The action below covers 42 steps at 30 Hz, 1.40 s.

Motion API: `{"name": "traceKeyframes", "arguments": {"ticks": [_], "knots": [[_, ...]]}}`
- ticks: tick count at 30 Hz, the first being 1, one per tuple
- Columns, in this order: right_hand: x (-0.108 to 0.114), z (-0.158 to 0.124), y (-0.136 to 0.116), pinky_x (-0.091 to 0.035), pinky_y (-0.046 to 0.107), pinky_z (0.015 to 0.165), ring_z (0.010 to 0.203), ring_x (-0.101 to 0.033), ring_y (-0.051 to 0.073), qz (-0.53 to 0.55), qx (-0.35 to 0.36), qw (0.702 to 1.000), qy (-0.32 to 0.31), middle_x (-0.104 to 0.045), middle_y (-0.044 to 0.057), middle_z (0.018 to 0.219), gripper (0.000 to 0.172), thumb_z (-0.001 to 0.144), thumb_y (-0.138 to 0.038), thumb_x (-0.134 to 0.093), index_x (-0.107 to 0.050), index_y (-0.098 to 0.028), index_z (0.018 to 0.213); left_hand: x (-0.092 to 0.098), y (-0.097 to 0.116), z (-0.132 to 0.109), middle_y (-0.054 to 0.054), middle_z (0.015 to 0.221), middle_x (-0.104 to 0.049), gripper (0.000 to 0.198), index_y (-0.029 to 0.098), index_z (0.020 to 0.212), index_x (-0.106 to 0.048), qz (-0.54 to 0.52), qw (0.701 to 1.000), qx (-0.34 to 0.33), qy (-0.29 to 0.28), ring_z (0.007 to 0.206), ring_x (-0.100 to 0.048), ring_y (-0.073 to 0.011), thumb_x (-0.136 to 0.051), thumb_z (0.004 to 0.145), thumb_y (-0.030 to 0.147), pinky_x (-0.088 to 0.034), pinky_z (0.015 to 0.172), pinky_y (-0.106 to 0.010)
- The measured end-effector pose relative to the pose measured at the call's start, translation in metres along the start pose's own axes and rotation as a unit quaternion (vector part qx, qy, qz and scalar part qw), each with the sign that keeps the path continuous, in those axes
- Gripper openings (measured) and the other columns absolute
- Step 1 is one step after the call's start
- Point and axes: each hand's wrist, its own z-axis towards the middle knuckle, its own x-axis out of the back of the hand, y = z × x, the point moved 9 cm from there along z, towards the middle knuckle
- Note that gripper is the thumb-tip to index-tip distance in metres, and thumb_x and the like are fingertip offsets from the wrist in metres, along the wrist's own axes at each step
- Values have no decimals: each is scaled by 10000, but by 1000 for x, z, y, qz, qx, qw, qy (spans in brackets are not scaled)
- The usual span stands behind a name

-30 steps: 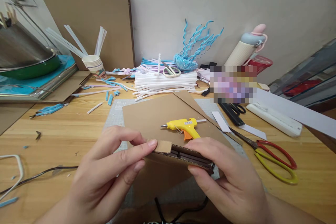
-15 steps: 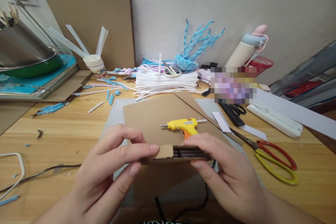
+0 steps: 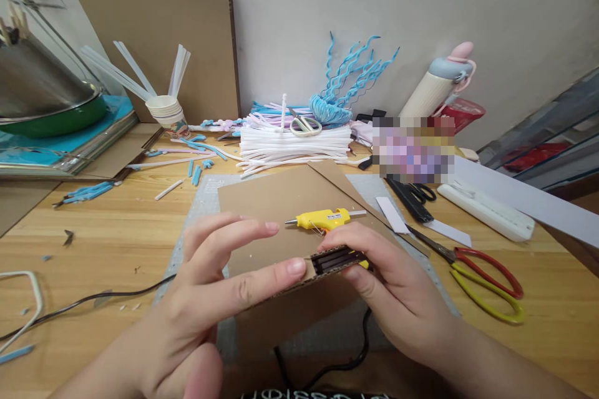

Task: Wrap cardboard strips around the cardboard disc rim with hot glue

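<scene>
My right hand (image 3: 397, 287) pinches the right end of a flat cardboard piece (image 3: 290, 318) between thumb and fingers, holding it edge-up and tilted. Dark strips show in the open gap between its two layers; a short tan strip covers part of that gap. My left hand (image 3: 215, 287) has its fingers spread, its index fingertip touching the tan strip and its thumb apart below. Behind the piece, a yellow glue gun (image 3: 322, 219) lies on a cardboard sheet (image 3: 262, 193), its handle mostly hidden by my right hand.
Large scissors (image 3: 486, 280) with red and yellow handles lie to the right, near a white power strip (image 3: 486, 211). White pipe cleaners (image 3: 294, 151) are stacked at the back. A paper cup (image 3: 167, 115) holds glue sticks. A black cord (image 3: 112, 294) runs along the left.
My left thumb has come off the cardboard piece and the left fingers have spread, with the index finger still on the strip. The piece has tilted, its right end higher.
</scene>
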Motion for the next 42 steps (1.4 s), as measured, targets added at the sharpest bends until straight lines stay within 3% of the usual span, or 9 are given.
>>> {"name": "traceKeyframes", "arguments": {"ticks": [4, 9, 14, 20, 27, 34, 38, 42], "knots": [[1, 0, 2, -596, 308, 871, 976, -712, 183, -4, -6, 1000, 5, -735, 28, 1041, 225, 985, -153, -519, -616, -268, 1152, -4, -2, 1, -42, 1204, -702, 311, 431, 1139, -749, -8, 1000, 10, -21, 1191, -586, -272, -516, 971, 550, -470, 1089, -455], [1, 0, 2, -605, 320, 856, 971, -717, 189, -11, -5, 1000, 7, -741, 33, 1029, 216, 984, -156, -520, -614, -267, 1144, -8, -5, 1, -51, 1350, -616, 522, 429, 1304, -659, -62, 996, -43, -36, 1267, -536, -280, -253, 1024, 601, -401, 1155, -507], [2, 2, 0, -596, 290, 868, 965, -712, 163, -15, -1, 1000, 17, -737, 15, 1019, 222, 983, -148, -519, -614, -268, 1144, -11, -4, 1, -53, 1460, -521, 761, 415, 1448, -523, -68, 991, -96, -69, 1305, -487, -281, -19, 962, 713, -319, 1205, -500], [3, 3, -3, -604, 299, 843, 933, -720, 174, -22, -1, 1000, 20, -742, 17, 993, 214, 971, -141, -525, -620, -262, 1120, -9, 0, 3, -42, 1494, -490, 772, 395, 1495, -463, -57, 986, -133, -79, 1304, -484, -262, -17, 957, 724, -306, 1213, -422], [0, 3, -3, -563, 235, 865, 945, -693, 130, -10, -5, 1000, 10, -722, -10, 1003, 218, 979, -133, -516, -615, -260, 1125, -14, -2, 1, -21, 1549, -395, 769, 388, 1503, -451, -79, 984, -123, -103, 1351, -401, -272, -22, 959, 722, -178, 1253, -451], [-1, 3, -2, -532, 195, 877, 955, -674, 104, -1, -15, 1000, 1, -711, -24, 1007, 215, 983, -131, -515, -612, -261, 1125, -14, -4, -1, -2, 1552, -354, 728, 387, 1511, -435, -83, 982, -132, -106, 1349, -360, -276, -224, 939, 783, -98, 1268, -430], [-2, 2, -3, -530, 196, 884, 970, -673, 107, 0, -11, 1000, -2, -710, -21, 1019, 222, 987, -127, -508, -610, -260, 1133, -12, -2, 0, -11, 1533, -365, 760, 376, 1514, -434, -75, 982, -138, -103, 1353, -350, -269, -124, 945, 773, -120, 1262, -416], [-2, 2, -4, -528, 183, 893, 970, -674, 99, 1, -5, 1000, -1, -711, -23, 1022, 226, 982, -121, -512, -610, -256, 1135, -11, 1, 1, -28, 1494, -407, 724, 373, 1505, -447, -53, 984, -140, -97, 1334, -380, -277, -91, 977, 718, -222, 1232, -426]]}}
